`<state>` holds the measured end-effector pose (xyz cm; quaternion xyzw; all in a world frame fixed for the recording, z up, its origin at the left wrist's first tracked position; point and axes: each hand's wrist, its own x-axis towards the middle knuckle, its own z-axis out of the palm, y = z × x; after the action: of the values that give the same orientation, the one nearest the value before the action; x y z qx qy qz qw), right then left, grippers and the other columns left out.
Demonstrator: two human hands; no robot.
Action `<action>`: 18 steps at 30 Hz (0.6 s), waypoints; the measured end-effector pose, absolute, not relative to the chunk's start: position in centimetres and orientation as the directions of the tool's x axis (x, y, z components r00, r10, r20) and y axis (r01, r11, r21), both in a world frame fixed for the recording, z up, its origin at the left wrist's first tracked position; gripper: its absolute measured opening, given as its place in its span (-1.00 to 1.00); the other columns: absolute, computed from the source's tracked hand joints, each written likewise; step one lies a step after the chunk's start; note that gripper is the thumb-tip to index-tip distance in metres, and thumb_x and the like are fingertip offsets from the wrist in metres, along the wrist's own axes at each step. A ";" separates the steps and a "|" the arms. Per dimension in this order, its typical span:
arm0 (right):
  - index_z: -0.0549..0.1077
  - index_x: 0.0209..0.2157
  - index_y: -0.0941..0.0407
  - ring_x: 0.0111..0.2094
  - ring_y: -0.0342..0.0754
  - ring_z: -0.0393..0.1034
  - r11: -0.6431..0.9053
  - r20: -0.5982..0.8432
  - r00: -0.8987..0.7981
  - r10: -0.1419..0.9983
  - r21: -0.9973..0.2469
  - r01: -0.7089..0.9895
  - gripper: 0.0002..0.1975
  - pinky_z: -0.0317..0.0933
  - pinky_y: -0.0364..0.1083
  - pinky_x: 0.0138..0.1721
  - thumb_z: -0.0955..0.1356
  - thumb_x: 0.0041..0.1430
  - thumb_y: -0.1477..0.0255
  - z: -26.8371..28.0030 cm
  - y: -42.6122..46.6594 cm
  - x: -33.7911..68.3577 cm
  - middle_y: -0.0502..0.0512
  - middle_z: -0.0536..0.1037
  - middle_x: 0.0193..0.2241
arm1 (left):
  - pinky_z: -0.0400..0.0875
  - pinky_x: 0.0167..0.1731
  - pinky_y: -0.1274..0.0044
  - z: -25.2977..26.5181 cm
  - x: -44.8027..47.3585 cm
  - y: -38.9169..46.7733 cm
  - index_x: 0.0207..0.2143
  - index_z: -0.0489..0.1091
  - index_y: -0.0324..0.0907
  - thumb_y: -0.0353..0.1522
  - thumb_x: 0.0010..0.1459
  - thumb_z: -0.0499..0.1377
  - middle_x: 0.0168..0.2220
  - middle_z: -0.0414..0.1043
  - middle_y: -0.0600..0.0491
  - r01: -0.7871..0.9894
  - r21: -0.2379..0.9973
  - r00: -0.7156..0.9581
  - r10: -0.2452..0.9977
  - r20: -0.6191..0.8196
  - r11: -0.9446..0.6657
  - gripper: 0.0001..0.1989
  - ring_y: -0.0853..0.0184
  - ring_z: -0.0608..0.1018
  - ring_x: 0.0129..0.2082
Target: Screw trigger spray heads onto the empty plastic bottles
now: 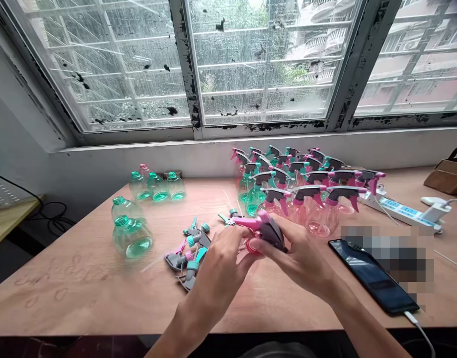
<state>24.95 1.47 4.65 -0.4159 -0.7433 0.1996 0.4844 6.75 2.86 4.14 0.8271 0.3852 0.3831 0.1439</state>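
Over the middle of the table, a dark grey and pink trigger spray head (272, 232) sits at the red-pink threaded neck of a bottle (253, 246). My right hand (301, 256) is closed on the spray head, thumb across its side. My left hand (223, 256) is closed around the bottle's neck area; its fingers hide most of the body. I cannot tell how far the two are screwed together. Left of my left hand lies a pile of loose spray heads (193, 248) in grey, teal and pink, with thin clear tubes.
Several open green bottles (133, 238) stand at the left, with a pink one (143, 169) behind. Many bottles with spray heads (297, 194) crowd the back by the wall. At right are a power strip (403, 214), a phone (373, 276) on a cable and a brown bag (448, 171).
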 end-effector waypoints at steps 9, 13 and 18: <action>0.37 -0.43 0.05 -0.46 -0.11 0.24 0.430 0.407 -0.147 0.901 -0.803 0.412 -0.76 0.14 -0.14 -0.44 0.43 0.27 0.30 5.1 1.3 25.4 -0.12 0.35 -0.49 | 0.51 0.03 0.32 2.0 7.8 3.2 0.39 -0.13 0.03 -0.48 0.33 0.17 0.07 0.45 -0.14 0.463 0.371 0.360 0.554 0.751 -0.805 -0.27 0.17 0.59 -0.02; 0.32 -0.54 0.07 -0.41 -0.11 0.30 0.394 0.341 -0.209 0.916 -0.863 0.317 -0.69 0.17 -0.14 -0.38 0.45 0.23 0.38 5.4 1.1 25.8 -0.12 0.42 -0.46 | 0.52 0.04 0.27 1.5 8.1 3.6 0.44 -0.43 0.04 -0.51 0.33 0.15 0.05 0.46 -0.18 0.436 0.269 0.419 0.458 0.784 -0.859 -0.09 0.15 0.59 -0.02; 0.50 -0.41 0.11 -0.43 -0.10 0.32 0.405 0.368 -0.177 0.913 -0.870 0.281 -0.87 0.20 -0.13 -0.40 0.45 0.21 0.40 5.0 1.2 26.2 -0.09 0.47 -0.47 | 0.45 0.14 0.26 2.0 7.6 3.6 0.44 -0.32 -0.01 -0.45 0.32 0.21 0.05 0.45 -0.18 0.370 0.234 0.464 0.397 0.792 -0.899 -0.12 0.16 0.57 0.04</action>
<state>26.24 1.23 4.97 -0.4320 -0.6911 0.3328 0.4744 7.60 3.58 2.02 0.8555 0.2239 0.4667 0.0145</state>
